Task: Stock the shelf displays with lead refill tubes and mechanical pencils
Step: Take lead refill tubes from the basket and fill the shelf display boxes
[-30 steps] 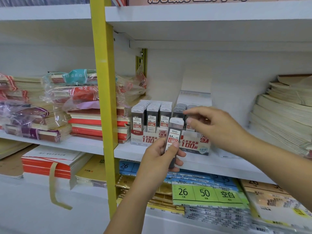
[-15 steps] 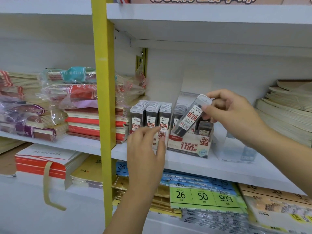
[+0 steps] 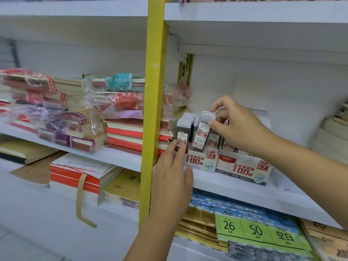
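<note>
refill tube [image 3: 202,132] pinched at cap by right hand [image 3: 239,127] | display box [image 3: 202,160] front touched by flat left hand [image 3: 171,176] | yellow upright [image 3: 153,110] just left, frame centre

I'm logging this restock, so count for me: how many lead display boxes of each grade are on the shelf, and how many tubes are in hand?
HB 0.5 display box: 1
HB 0.7 display box: 1
Lead refill tube pinched by the right hand: 1
Total: 3
</note>
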`<state>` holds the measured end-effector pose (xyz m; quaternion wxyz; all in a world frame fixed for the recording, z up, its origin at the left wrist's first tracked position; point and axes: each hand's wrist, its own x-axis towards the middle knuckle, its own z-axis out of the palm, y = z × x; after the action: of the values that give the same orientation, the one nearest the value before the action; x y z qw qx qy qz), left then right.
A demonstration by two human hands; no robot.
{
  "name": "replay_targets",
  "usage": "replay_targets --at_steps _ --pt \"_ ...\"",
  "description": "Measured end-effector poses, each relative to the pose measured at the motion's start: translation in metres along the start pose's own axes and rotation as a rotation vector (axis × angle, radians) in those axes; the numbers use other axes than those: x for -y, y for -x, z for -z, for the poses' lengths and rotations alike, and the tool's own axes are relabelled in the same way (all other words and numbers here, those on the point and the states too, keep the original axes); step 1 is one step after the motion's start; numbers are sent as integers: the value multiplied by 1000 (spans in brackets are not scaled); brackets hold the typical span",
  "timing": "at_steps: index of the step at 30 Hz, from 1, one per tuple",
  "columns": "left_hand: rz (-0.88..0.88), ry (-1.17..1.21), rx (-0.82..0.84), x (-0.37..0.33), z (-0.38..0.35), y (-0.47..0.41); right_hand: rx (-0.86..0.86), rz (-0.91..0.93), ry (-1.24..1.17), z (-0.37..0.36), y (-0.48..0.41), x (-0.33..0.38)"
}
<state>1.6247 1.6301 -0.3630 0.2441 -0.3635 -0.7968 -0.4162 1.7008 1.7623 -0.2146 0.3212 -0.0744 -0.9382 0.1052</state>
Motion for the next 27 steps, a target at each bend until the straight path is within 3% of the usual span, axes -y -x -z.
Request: replay_targets --at_steps 3,8,13,17,23,27 --pt "7 9 -2 0 0 0 42 -18 -4 -12 -4 -5" --pt "20 29 15 -1 0 0 -3 36 278 -14 -6 -11" --pt "15 37 -12 -14 3 1 8 -26 91 25 13 -22" --pt "-111 63 -47 -35 -1 -1 -14 -62 52 68 40 -43" --pt "-318 17 117 -62 -19 2 200 -108 284 73 70 -80" --pt "-353 -36 176 -63 -28 3 114 -138 258 61 71 -88"
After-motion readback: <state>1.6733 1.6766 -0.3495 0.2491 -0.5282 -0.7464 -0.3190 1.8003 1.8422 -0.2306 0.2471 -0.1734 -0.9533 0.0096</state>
